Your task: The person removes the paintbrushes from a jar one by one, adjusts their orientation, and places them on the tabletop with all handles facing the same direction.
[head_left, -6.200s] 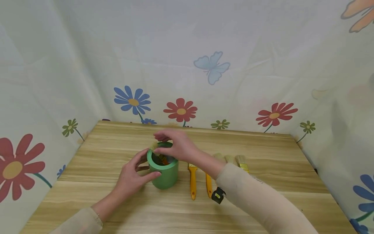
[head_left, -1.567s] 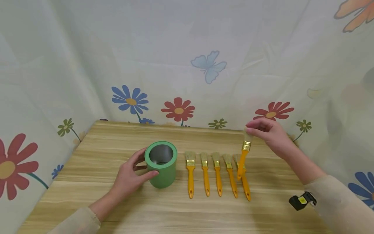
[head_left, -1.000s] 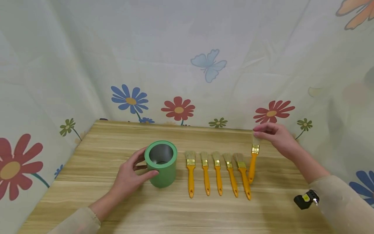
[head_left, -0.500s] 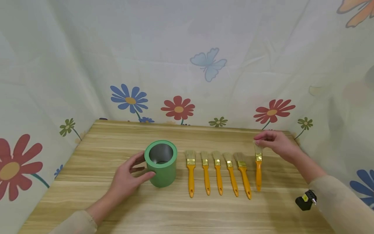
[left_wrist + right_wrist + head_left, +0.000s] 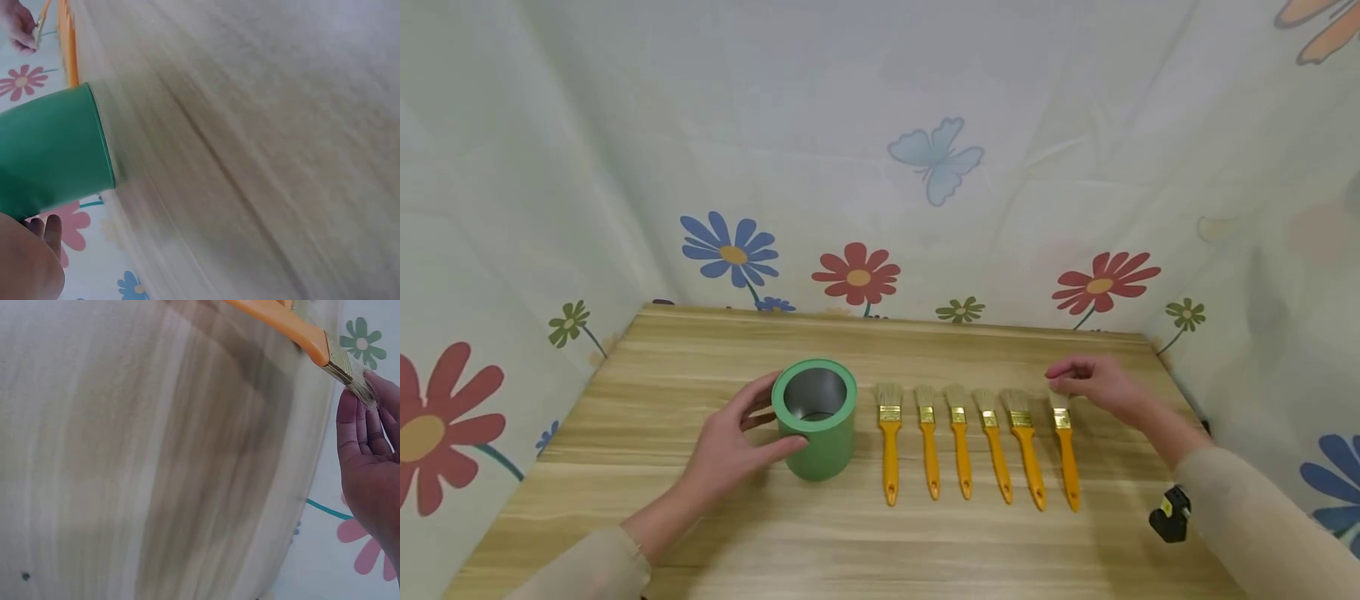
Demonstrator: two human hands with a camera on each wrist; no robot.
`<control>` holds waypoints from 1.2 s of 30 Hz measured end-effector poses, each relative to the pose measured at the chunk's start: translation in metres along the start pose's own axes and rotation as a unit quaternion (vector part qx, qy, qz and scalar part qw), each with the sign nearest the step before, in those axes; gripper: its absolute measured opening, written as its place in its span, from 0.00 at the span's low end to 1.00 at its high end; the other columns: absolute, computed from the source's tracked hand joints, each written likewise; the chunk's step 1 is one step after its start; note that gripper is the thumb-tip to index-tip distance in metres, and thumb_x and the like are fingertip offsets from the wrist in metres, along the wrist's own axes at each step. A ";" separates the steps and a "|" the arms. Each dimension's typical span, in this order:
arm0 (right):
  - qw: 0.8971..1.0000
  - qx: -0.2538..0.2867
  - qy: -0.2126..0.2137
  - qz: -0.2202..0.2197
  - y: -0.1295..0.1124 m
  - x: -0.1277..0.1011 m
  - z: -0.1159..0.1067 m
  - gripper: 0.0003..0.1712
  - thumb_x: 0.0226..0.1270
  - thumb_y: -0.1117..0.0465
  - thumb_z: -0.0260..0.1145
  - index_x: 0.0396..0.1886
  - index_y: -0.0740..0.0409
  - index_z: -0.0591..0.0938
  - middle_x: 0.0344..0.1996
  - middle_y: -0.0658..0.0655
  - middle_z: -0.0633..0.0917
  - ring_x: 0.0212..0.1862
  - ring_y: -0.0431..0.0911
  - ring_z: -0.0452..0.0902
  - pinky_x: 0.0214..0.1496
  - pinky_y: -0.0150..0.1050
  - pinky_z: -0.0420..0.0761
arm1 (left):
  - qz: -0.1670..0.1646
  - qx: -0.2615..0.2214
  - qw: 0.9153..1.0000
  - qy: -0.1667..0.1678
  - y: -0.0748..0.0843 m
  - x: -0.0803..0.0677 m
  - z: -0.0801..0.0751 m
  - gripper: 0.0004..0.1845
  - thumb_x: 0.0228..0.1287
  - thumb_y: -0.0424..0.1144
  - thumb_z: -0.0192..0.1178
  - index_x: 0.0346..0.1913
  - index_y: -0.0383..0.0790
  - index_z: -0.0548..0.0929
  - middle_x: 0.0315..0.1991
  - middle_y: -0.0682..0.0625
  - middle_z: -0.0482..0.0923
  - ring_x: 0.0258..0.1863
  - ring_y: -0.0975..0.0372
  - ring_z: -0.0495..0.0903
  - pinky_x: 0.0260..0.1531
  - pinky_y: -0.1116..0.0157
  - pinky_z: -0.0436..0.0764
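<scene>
My left hand [image 5: 730, 446] holds a green can [image 5: 823, 454] from its left side, thumb at the front and fingers reaching round the back. The can stands upright, and its grey metal inside shows no brush. At the right end of a row of paintbrushes, my right hand [image 5: 1097, 387] pinches the pale bristles of a paintbrush [image 5: 1069, 467] between thumb and fingers. That brush has a yellow-orange handle pointing toward me. In the right wrist view the same paintbrush [image 5: 294, 328] slants across the top, its bristle tip between my fingertips [image 5: 349, 406].
Several more paintbrushes lie side by side between the can and the held brush, bristles away from me, among them a wide paintbrush [image 5: 891, 450] nearest the can. The wooden table [image 5: 880, 550] meets a flower-printed cloth [image 5: 820, 167] behind and at the sides.
Earlier my right hand was inside the can, where brushes stood. More brushes now lie on the table. Lately the right hand moved the last brush rightward and lowered it; the left hand stayed at the can.
</scene>
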State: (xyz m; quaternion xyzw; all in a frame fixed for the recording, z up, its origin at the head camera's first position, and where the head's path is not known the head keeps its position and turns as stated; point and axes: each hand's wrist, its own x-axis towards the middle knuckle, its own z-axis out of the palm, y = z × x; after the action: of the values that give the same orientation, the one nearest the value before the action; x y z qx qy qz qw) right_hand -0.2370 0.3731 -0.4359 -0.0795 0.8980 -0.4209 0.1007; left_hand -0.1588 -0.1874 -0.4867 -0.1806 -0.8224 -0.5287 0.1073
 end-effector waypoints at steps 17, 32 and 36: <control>1.000 -0.015 0.010 0.011 0.018 0.005 0.009 0.17 0.79 0.62 0.69 0.59 0.69 0.84 0.52 0.63 0.87 0.48 0.52 0.81 0.53 0.38 0.88 | -0.009 0.005 1.000 -0.003 0.006 0.005 0.003 0.48 0.51 0.49 0.87 0.76 0.58 0.74 0.68 0.54 0.81 0.66 0.53 0.81 0.61 0.47 0.87; 0.999 -0.026 0.029 0.005 0.027 0.016 0.019 0.16 0.78 0.62 0.70 0.56 0.69 0.85 0.47 0.61 0.89 0.44 0.47 0.81 0.44 0.31 0.85 | -0.014 0.005 1.000 0.001 0.006 0.005 0.000 0.48 0.52 0.49 0.86 0.76 0.58 0.73 0.68 0.54 0.81 0.66 0.53 0.81 0.60 0.48 0.88; 0.997 -0.059 0.040 -0.001 0.029 0.017 0.023 0.14 0.77 0.62 0.71 0.55 0.68 0.86 0.46 0.60 0.89 0.44 0.48 0.83 0.44 0.31 0.86 | -0.012 0.005 1.000 0.001 0.005 0.004 0.000 0.48 0.52 0.49 0.86 0.76 0.57 0.74 0.68 0.54 0.81 0.66 0.53 0.81 0.60 0.49 0.88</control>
State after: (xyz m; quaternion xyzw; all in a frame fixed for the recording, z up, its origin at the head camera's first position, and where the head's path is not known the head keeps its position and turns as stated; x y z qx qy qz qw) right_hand -0.2497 0.3705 -0.4750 -0.0693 0.9243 -0.3706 0.0594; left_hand -0.1606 -0.1846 -0.4807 -0.1697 -0.8269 -0.5262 0.1026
